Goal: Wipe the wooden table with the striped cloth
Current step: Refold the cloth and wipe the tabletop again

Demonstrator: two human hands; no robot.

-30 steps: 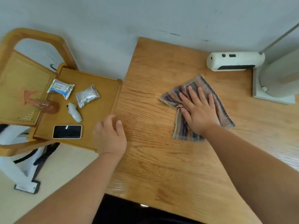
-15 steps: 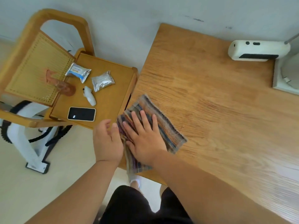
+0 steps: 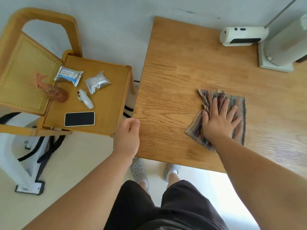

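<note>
1. Your light-brown rectangular wooden table fills the centre and right of the frame.
2. A tan wooden chair with a cane back stands at the left of the frame, just beside the table.
3. The crumpled multicolour striped cloth lies on the table, right of centre.
4. Your right hand presses flat on the cloth, fingers straight and spread.
5. Your left hand is at the table's left edge, fingers loosely curled, holding nothing.
6. A black rectangular smartphone lies on the chair seat.
</note>
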